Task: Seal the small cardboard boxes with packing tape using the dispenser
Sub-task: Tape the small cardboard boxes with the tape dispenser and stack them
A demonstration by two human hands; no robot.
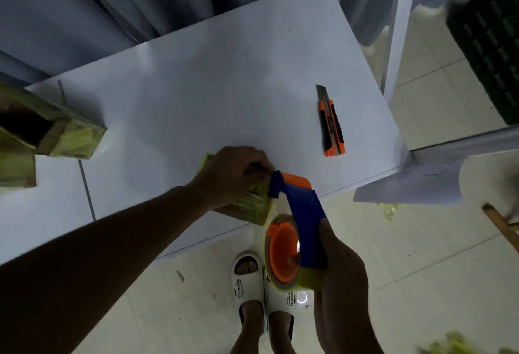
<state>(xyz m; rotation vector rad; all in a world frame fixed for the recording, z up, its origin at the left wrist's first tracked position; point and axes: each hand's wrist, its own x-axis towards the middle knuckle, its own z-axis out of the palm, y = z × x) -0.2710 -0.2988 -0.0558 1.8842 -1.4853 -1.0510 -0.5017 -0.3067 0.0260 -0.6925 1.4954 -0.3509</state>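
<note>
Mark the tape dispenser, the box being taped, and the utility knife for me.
tape dispenser [304, 207]: head view, on its blue body.
box [252, 204]: head view, on its tape-covered side near the table edge.
utility knife [331, 126]: head view, on its orange and black handle.

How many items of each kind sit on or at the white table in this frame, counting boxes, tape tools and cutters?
Cardboard boxes: 2, the small box held by the left hand, and the open box at the table's left edge.
Tape dispensers: 1, the blue and orange dispenser gripped by the right hand.
Utility knives: 1, the orange knife.
Total: 4
</note>
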